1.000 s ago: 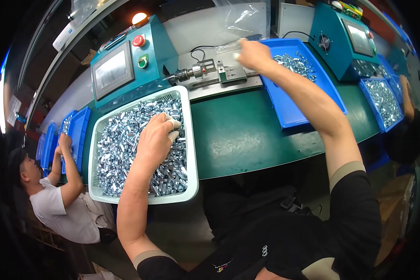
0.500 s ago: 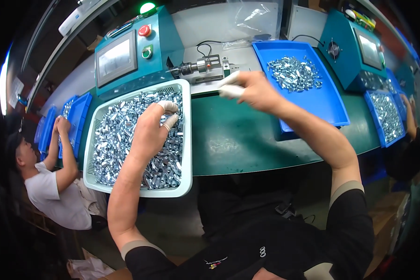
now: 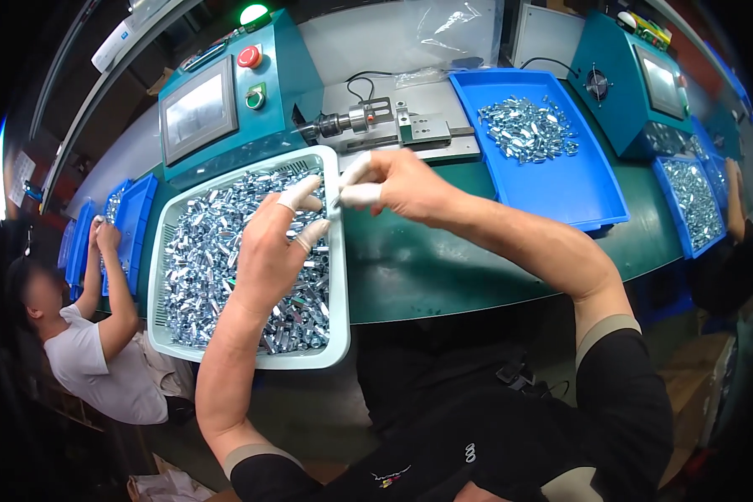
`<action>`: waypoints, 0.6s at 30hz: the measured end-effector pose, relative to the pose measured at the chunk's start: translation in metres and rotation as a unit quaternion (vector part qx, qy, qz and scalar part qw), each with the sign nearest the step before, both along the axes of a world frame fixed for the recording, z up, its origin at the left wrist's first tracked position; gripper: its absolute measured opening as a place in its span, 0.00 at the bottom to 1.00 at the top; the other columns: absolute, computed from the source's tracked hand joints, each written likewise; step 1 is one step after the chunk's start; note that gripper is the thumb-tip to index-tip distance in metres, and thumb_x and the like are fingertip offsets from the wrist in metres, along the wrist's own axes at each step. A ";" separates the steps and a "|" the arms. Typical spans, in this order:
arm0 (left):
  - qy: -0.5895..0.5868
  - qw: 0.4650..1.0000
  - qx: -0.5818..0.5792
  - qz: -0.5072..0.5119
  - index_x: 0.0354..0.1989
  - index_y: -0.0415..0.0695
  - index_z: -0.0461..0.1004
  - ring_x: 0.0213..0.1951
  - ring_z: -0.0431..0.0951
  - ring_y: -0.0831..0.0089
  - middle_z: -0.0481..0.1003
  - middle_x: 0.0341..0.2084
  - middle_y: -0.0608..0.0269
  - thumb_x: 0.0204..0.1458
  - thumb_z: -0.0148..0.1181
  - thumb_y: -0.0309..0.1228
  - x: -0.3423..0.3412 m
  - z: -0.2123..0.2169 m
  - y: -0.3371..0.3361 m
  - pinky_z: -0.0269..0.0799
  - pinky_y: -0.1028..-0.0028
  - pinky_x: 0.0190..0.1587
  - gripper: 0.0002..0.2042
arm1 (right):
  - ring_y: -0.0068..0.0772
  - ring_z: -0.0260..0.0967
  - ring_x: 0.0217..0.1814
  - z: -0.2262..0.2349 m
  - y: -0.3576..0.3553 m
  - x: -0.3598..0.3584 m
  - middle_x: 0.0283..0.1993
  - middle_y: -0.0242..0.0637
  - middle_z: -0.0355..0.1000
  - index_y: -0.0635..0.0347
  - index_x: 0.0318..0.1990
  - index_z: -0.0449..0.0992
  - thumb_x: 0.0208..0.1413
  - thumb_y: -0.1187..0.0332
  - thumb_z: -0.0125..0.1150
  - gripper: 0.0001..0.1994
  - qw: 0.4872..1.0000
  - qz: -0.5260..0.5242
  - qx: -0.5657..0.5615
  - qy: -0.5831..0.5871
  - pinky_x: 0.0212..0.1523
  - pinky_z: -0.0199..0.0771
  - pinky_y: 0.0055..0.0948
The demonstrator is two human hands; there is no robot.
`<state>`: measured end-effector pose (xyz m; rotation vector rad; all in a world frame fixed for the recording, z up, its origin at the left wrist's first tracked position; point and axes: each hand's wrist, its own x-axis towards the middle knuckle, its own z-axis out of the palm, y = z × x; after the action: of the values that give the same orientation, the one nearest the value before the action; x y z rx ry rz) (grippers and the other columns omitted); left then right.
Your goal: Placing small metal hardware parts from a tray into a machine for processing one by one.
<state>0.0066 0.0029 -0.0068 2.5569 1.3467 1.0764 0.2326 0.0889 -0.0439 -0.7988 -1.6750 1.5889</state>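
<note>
We judge a hand-over at frame centre: left hand (image 3: 269,247) over the parts basket (image 3: 336,276), right hand (image 3: 393,184) pinching a small metal part (image 3: 336,203), next needing seating in the fixture (image 3: 393,125).

My left hand (image 3: 268,251) hides the metal parts (image 3: 201,268) beneath it. Whatever my fingers (image 3: 360,195) pinch is too small to tell.

Green workbench (image 3: 477,251), dim factory floor

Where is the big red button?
In the head view the red button sits upper left, on top of the teal machine, just below the green light and above a small green-ringed button, right of the screen.
</note>
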 end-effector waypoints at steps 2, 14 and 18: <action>-0.011 1.000 -0.008 0.015 0.62 0.42 0.75 0.45 0.82 0.57 0.82 0.39 0.57 0.49 0.73 0.21 -0.004 0.001 -0.001 0.77 0.62 0.50 0.28 | 0.22 0.78 0.40 -0.006 0.017 0.019 0.39 0.33 0.82 0.60 0.46 0.84 0.61 0.66 0.72 0.10 0.998 -0.057 0.011 0.028 0.39 0.76 0.24; -0.010 0.999 -0.025 0.019 0.62 0.43 0.75 0.43 0.81 0.59 0.82 0.39 0.58 0.52 0.72 0.23 -0.002 0.003 -0.001 0.76 0.64 0.45 0.26 | 0.23 0.76 0.37 -0.029 0.120 0.078 0.41 0.37 0.82 0.66 0.49 0.83 0.61 0.70 0.70 0.12 0.949 -0.314 -0.005 -0.014 0.35 0.75 0.24; 0.002 0.999 -0.034 0.028 0.62 0.42 0.76 0.41 0.81 0.58 0.82 0.39 0.58 0.52 0.72 0.23 -0.002 0.001 0.000 0.76 0.63 0.44 0.26 | 0.22 0.74 0.32 -0.027 0.128 0.067 0.36 0.36 0.81 0.66 0.46 0.83 0.60 0.70 0.70 0.11 0.949 -0.310 -0.035 -0.052 0.31 0.73 0.22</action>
<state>0.0044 0.0030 -0.0056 2.4900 1.4374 1.0159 0.2994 0.2168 -0.0712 -1.3115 -1.2565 1.1775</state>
